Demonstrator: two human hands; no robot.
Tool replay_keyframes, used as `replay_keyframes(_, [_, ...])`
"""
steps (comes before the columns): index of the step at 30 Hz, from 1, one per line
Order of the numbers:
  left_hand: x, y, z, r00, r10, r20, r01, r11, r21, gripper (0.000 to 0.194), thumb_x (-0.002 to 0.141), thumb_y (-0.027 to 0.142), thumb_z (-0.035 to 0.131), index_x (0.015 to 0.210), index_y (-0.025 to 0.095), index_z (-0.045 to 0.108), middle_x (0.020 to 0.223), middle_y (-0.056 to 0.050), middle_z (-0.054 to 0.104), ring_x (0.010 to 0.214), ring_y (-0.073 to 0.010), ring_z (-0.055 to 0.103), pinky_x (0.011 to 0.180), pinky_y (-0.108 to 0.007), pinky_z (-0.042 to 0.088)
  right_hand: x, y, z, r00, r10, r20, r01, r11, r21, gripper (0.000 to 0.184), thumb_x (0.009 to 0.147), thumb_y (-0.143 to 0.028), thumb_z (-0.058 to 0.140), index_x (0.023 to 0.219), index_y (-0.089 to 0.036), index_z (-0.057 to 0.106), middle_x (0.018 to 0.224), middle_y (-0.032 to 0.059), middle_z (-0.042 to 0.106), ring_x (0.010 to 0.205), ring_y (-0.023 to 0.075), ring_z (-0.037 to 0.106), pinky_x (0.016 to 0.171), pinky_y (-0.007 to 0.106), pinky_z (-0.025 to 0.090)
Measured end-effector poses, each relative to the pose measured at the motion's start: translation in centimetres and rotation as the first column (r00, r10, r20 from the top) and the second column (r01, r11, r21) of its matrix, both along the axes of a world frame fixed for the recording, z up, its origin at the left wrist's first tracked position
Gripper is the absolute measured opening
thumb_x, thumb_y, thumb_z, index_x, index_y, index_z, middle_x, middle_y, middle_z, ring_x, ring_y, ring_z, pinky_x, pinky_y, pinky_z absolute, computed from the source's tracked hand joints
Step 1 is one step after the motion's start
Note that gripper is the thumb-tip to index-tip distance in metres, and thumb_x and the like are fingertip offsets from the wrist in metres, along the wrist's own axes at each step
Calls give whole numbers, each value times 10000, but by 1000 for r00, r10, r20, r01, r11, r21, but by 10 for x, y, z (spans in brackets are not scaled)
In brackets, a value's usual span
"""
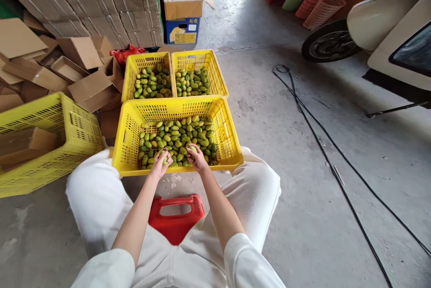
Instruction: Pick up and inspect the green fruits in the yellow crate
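Directly in front of my knees stands a yellow plastic crate (178, 171) with many small oval fruits (175, 133), green to yellowish, that look like small mangoes. Over its near edge, my left hand (160, 164) is closed around one green fruit (164, 161). To its right, my right hand (198, 159) grips a paler yellow-green fruit (193, 148) between thumb and fingers. The two hands are apart from each other. Behind this crate, a yellow crate on the left (127, 79) and another on the right (219, 77) hold more of the same fruit.
A yellow crate (82, 122) with cardboard in it lies at left, before loose cardboard boxes (81, 52) and a tall cardboard stack (111, 1). Between my legs is a red plastic seat or container (177, 223). Black cable (323, 155) crosses the floor near a parked vehicle (380, 23).
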State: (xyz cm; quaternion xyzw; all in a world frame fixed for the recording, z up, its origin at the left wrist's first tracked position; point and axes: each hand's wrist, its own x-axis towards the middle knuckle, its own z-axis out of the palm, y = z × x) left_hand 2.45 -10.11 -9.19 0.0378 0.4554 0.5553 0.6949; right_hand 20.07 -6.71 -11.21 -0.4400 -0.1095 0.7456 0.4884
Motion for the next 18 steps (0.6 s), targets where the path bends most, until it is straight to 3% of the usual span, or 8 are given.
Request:
replay_keyframes(3, [3,2,-1,999,-34,-28,34,999,-6,303,705,211,895,832,165,623,638,26,590,503,-73,497,472,-194,375,-5,-1,0,997,39,62,-40,999,14,388,586,-309,894,872,-216,648,659,-60,597,474,67,449,391,184,217])
replay_keyframes(5, [3,4,-2,998,-42,-39,41,999,-16,291,754,284,866,829,172,608,673,11,612,531,-88,531,455,-192,366,-7,-1,-1,996,39,84,-40,999,18,350,651,-390,854,892,-214,670,679,-43,627,463,77,459,384,196,232])
replay_keyframes(7, [2,6,-2,998,-38,-43,37,999,-31,261,828,352,796,858,178,604,724,-7,638,597,-113,593,489,-206,427,-8,1,-3,997,31,77,-33,999,22,325,722,-457,767,921,-215,680,725,-19,661,501,108,532,404,213,320])
replay_keyframes(10, [0,6,-2,998,-24,-52,21,998,-62,217,873,339,739,923,183,597,795,-23,669,706,-145,668,610,-254,531,-6,3,-7,1000,4,-2,-4,1000,7,262,755,-421,680,932,-228,656,782,-3,689,641,167,664,507,261,484])
replay_keyframes(14, [1,3,-3,992,-49,-114,45,998,-31,335,788,262,842,962,191,564,845,-12,678,709,-129,672,642,-254,530,-2,6,-7,995,-81,-60,78,995,-57,272,701,-314,750,906,-241,588,809,-12,707,697,177,700,584,280,553])
replay_keyframes(18, [7,-2,-6,981,-68,-184,71,997,12,481,682,237,918,924,223,502,743,55,619,562,-86,593,505,-199,402,2,4,-4,995,-93,-41,90,994,-66,358,665,-295,818,832,-249,505,775,-49,689,577,119,626,519,230,507])
